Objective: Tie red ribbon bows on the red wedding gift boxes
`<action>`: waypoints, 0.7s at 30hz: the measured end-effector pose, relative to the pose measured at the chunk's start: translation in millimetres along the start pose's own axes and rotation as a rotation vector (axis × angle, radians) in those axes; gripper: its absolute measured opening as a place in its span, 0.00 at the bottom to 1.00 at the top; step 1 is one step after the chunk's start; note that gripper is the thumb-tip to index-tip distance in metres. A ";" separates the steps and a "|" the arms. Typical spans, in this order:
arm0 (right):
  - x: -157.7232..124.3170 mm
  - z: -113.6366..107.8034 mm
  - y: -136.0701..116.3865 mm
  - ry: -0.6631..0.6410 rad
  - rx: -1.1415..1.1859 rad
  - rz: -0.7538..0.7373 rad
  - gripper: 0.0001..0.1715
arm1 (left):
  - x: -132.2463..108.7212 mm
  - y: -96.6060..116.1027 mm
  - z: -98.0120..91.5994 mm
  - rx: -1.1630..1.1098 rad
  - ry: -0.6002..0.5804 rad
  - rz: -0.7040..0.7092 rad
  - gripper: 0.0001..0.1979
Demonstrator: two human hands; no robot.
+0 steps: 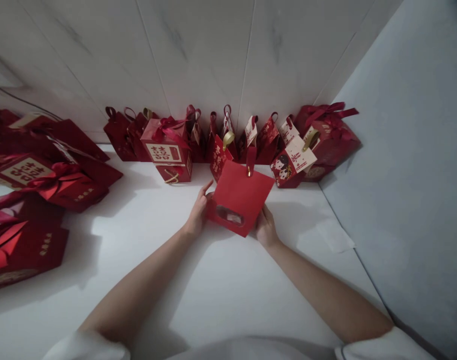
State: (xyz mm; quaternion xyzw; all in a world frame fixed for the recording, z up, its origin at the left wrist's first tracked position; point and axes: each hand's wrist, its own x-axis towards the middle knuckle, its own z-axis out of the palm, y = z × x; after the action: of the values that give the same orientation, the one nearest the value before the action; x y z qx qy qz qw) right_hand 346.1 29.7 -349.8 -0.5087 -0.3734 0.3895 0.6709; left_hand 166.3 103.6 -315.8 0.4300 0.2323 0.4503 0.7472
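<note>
A red gift box (242, 192) with a dark red ribbon loop at its top and an oval window low on its face is held up between both hands, tilted. My left hand (200, 210) grips its left side, thumb toward the top. On the other side my right hand (266, 227) holds the lower right edge, its fingers partly hidden behind the box. Just behind stands a smaller red box (221, 155) with a gold loop. To the right of that is a red and cream box (293, 162) with a cartoon figure on it.
Several red boxes line the tiled wall (198, 50), among them a double-happiness box (166, 150) and a large ribboned box (331, 137). More red boxes (78, 190) crowd the left. A white paper (335, 236) lies by the right-hand panel (408, 175).
</note>
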 end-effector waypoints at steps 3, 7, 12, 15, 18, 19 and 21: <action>0.8 1.2 -3.4 0.085 0.016 -0.021 0.19 | 1.0 -2.1 -0.9 0.163 0.028 0.033 0.24; 0.5 -0.9 -11.2 0.036 -0.008 -0.074 0.18 | 1.4 -7.1 -4.8 0.311 0.148 0.134 0.16; -0.9 -1.4 -14.6 -0.226 -0.081 -0.057 0.19 | -0.9 -6.7 -7.6 0.629 0.153 0.275 0.14; -1.7 -0.6 -15.9 -0.211 -0.091 -0.082 0.18 | -2.8 -3.8 -6.9 0.771 0.068 0.369 0.18; -3.3 0.2 -18.6 -0.205 -0.120 -0.123 0.18 | -3.2 -0.1 -7.5 0.770 -0.011 0.394 0.17; -4.1 0.5 -19.2 -0.201 -0.133 -0.138 0.18 | -3.2 1.3 -7.9 0.763 -0.039 0.391 0.17; -5.8 0.6 -19.2 -0.199 -0.154 -0.166 0.20 | -3.5 3.9 -8.3 0.755 -0.087 0.409 0.16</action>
State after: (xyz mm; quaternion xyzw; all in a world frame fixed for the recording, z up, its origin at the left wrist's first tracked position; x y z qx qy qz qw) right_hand 345.9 21.3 -331.6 -0.4851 -0.5074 0.3514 0.6195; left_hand 156.7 105.0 -316.9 0.7290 0.2593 0.4539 0.4418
